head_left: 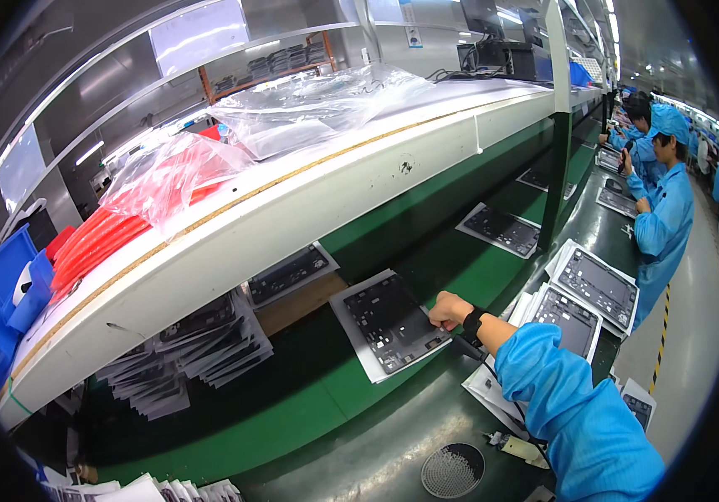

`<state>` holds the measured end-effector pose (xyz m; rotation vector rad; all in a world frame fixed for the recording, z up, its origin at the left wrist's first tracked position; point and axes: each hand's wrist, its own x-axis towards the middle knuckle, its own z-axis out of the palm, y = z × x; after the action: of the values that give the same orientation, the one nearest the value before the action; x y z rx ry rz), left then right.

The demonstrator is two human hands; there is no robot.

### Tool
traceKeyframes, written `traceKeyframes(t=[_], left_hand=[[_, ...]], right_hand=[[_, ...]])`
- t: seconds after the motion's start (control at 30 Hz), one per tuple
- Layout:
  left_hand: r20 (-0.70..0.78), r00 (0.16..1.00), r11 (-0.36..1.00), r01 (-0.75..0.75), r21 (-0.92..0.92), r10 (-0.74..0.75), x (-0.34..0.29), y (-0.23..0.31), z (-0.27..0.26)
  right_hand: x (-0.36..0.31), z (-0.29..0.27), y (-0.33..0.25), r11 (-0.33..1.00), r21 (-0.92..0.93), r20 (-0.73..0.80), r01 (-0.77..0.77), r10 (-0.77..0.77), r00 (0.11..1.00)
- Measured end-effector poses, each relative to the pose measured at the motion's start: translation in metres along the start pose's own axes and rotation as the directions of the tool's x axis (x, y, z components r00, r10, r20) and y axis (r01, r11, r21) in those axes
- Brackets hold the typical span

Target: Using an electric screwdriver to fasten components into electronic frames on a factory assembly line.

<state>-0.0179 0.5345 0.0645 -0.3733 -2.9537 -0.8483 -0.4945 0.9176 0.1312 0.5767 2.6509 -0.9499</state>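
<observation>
My right hand (450, 311) reaches in from the lower right in a blue sleeve (564, 385), its fingers closed on the near right edge of a dark tablet housing (391, 322). That flat panel carries small parts and lies on a white sheet (353, 333) over the green conveyor belt (305, 414). Whether the fingers also grip the sheet is hidden. A black wrist strap (473, 321) with a cord circles my right wrist. Beside the forearm, more tablet housings (567, 320) lie on white sheets on the metal ledge. My left hand is out of view.
Above the belt runs a white shelf (326, 171) with red bags (125, 226), clear plastic and blue bins (4, 293). Stacked sheeted panels (209, 343) sit beneath it. A round dish of small beads (453, 470) stands near me. A co-worker (665, 217) stands at right.
</observation>
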Motion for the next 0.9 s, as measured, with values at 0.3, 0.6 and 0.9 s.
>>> traceKeyframes(t=[0.3, 0.6, 0.9], left_hand=[[0.081, 0.996, 0.999, 0.029, 0.033, -0.032, -0.009, 0.013, -0.024], [-0.073, 0.997, 0.992, 0.038, 0.12, -0.029, -0.007, 0.068, -0.061], [-0.015, 1.0, 0.994, -0.011, 0.108, 0.013, -0.014, 0.064, -0.063]], right_hand=[[-0.011, 0.054, -0.038, 0.966, -0.244, -0.059, -0.091, 0.079, 0.995], [-0.01, 0.052, -0.022, 0.995, 0.027, 0.112, 0.095, -0.098, 0.989], [-0.02, 0.026, 0.012, 0.606, 0.785, 0.036, 0.131, -0.255, 0.966]])
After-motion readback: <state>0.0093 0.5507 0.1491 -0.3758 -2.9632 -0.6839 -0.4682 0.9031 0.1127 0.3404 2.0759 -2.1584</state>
